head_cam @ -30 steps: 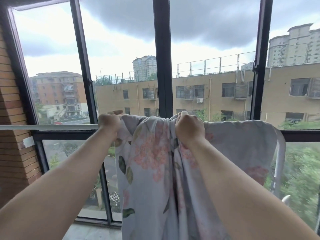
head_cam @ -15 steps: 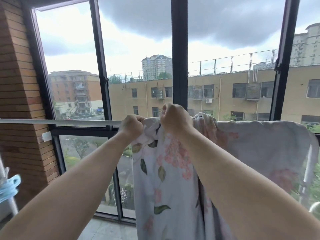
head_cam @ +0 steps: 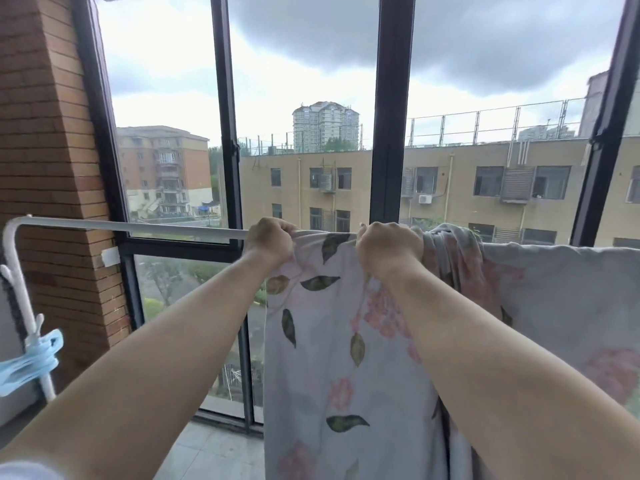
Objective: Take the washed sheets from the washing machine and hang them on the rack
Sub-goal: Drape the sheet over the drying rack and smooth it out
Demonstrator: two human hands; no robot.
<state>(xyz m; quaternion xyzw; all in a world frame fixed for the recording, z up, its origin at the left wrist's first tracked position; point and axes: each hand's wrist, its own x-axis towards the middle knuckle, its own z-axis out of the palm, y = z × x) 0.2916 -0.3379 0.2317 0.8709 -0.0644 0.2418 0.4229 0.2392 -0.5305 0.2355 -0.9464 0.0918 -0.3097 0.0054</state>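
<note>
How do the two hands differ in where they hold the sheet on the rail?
The left hand grips the floral sheet at its outer edge, next to the bare white rail; the right hand grips further in, beside bunched folds. Both are fists curled on the sheet's top, at rail height.
</note>
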